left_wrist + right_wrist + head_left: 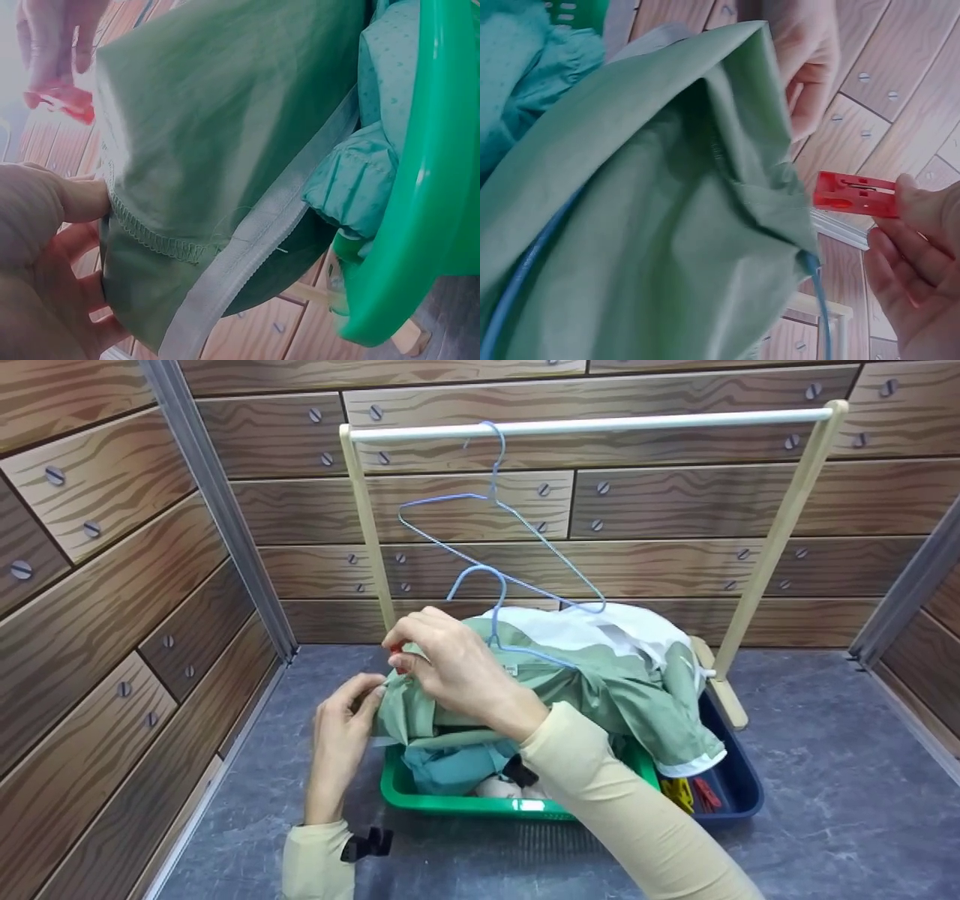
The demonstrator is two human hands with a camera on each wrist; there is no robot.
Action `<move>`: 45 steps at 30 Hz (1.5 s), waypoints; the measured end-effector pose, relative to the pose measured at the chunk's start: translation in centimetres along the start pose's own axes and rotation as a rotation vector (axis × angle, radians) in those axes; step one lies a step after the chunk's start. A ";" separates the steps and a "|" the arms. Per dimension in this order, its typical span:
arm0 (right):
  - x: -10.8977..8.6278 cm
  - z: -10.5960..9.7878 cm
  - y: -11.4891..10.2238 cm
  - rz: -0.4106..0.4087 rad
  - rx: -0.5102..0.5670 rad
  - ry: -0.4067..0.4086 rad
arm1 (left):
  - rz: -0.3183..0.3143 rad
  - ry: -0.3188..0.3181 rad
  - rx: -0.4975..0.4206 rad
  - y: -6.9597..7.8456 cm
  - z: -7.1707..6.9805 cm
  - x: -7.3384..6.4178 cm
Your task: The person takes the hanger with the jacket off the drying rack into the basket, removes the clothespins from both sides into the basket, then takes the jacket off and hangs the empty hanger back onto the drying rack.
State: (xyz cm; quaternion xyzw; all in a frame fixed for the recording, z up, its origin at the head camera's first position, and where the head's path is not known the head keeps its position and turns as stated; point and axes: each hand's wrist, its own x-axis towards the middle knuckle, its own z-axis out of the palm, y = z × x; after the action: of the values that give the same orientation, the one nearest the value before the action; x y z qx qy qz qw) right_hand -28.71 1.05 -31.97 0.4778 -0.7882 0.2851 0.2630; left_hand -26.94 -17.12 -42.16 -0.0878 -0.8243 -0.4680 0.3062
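**Shirt (pixel 559 682) and clip (pixel 855 195) held, one in each hand**

The rack (pixel 592 426) is placed behind the basket (pixel 465 804), over which the shirt is spread; a hanger (pixel 503 589) is seen at the shirt's neck. The shirt's edge is pinched between thumb and fingers of the left hand (pixel 341 735). The clip is gripped between thumb and fingers of the right hand (pixel 461 671), its far end held just beside the shirt; contact cannot be told.

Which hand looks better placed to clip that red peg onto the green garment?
Probably the right hand: it pinches the red peg, close to the green garment. The left hand grips the garment, so it seems better suited to steadying it.
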 end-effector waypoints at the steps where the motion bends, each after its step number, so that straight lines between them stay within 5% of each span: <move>1: 0.0 -0.1 -0.1 0.009 0.010 0.000 | -0.003 0.002 0.005 0.0 0.0 0.0; 10: -2.2 -1.9 -0.5 0.074 0.123 0.086 | 0.001 0.021 0.012 0.1 0.0 -0.1; 21: -6.4 -8.5 -2.0 0.136 0.396 0.222 | -0.020 0.019 0.007 0.1 -0.1 -0.2; 26: -9.5 -11.0 -1.0 0.210 0.449 0.309 | -0.025 0.016 -0.012 0.1 0.0 -0.2; 37: -18.4 -14.9 2.8 0.264 0.631 0.648 | -0.030 0.020 -0.004 0.3 0.0 -0.1; 41: -21.4 -15.8 3.4 0.317 0.564 0.717 | -0.024 0.021 -0.006 0.2 0.1 -0.1; 45: -24.0 -16.4 4.3 0.454 0.160 0.700 | -0.011 0.024 -0.018 0.1 0.1 -0.1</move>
State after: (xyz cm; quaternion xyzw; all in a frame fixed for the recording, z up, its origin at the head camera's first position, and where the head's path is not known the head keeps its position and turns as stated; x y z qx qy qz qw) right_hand -20.52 28.67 -37.89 0.1855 -0.7119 0.5412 0.4074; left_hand -26.90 -16.95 -42.16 -0.0803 -0.8170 -0.4779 0.3125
